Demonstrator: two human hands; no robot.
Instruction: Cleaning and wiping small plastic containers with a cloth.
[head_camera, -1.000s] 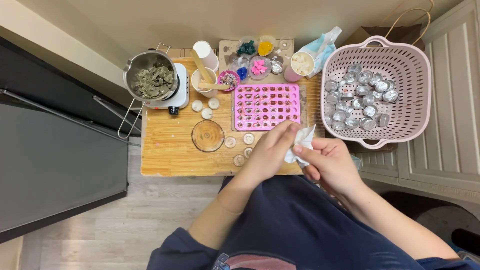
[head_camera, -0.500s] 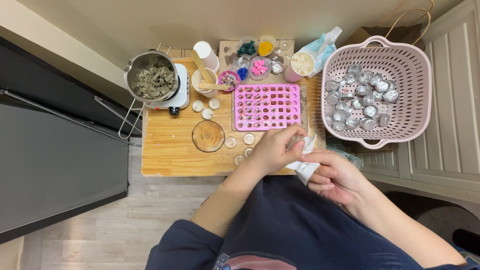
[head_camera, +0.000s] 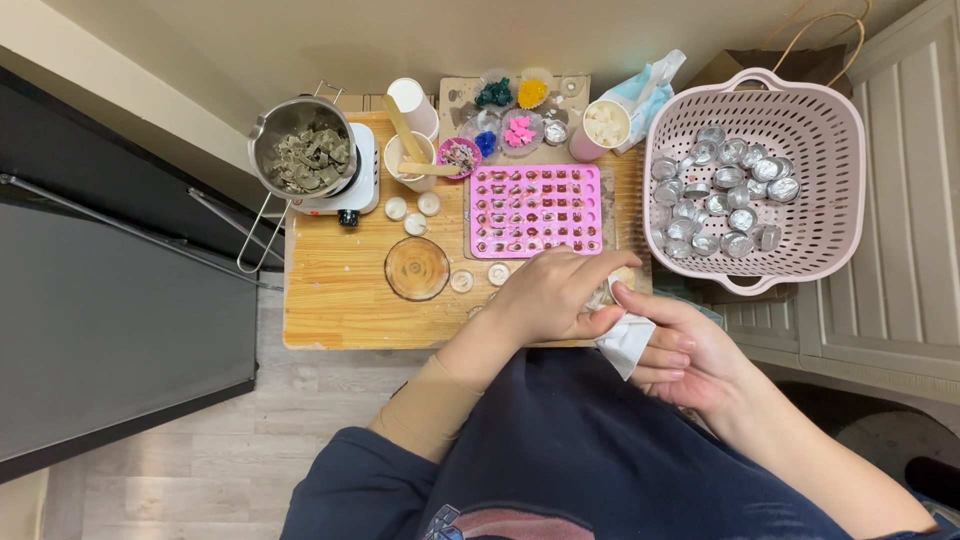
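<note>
The left hand (head_camera: 548, 295) and the right hand (head_camera: 690, 355) meet at the front edge of the wooden table (head_camera: 330, 310). The right hand holds a white wipe (head_camera: 627, 343) across its palm, fingers partly curled under it. The left hand's fingers are closed together over a small item at the top of the wipe; what that item is cannot be told, as the fingers hide it.

Risks, as a judgement:
- The hands work over the table edge and the lap. A small part released here is likely to fall onto the dark clothing or the floor.
- The left forearm lies near the small white discs (head_camera: 498, 273) and the clear round dish (head_camera: 417, 268). A sideways sweep can scatter them.
- The metal pot (head_camera: 303, 152) sits on a small white hot plate (head_camera: 362, 175) at the table's back left corner, its long wire handle projecting past the edge. A knock on the handle can tip it.

Containers:
- Metal pot: grey-green lumps.
- Pink mould tray (head_camera: 535, 210): rows of small cavities, many with dark residue.
- Pink perforated basket (head_camera: 760, 170): a heap of small silver foil cups on its floor.
- Cup (head_camera: 410, 158) behind the tray: a wooden stick leaning in it.
- Small bowls at the back: coloured pieces in green, yellow, pink and blue.
- Clear round dish: appears empty.
</note>
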